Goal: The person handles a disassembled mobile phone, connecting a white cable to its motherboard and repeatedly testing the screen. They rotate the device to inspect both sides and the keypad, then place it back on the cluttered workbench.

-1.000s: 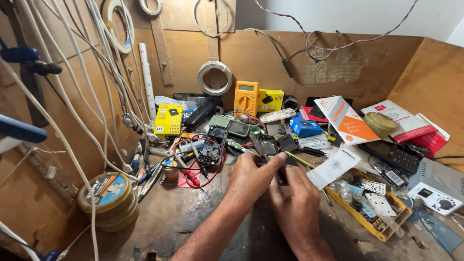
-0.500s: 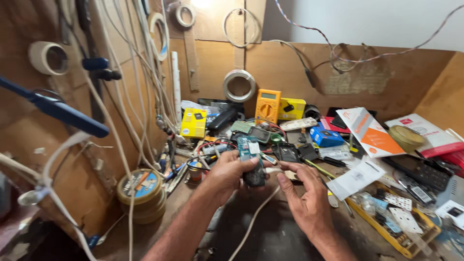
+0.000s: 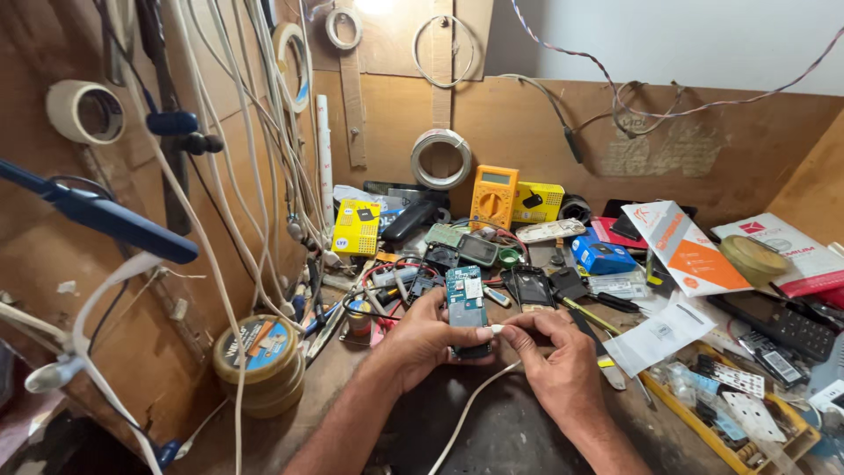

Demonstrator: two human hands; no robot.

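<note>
Teal circuit board [image 3: 466,310] sits upright in your left hand [image 3: 428,339], fingers wrapped round its lower half, thumb on the front face, just above the dark bench [image 3: 519,431]. Your right hand [image 3: 556,356] is pinched narrow on a white plug [image 3: 498,329], thumb and forefinger tight, w/ the plug tip touching the board's lower right edge. White cable [image 3: 466,409] runs from the plug down btwn your forearms toward you.

Around the hands: a dark phone shell [image 3: 530,287] lies just beyond your right hand, a yellow-handled screwdriver [image 3: 585,313] beside it. Orange multimeter [image 3: 493,196] stands against the back wall, yellow box [image 3: 538,201] on its right, another yellow box [image 3: 356,227] further left. Blue box [image 3: 602,256] sits right of centre. Tape rolls [image 3: 260,362] are stacked at the left, well apart from the hands. Yellow tray [image 3: 668,406] w/ small parts is at the right. White cords [image 3: 264,132] hang down the left wall.
</note>
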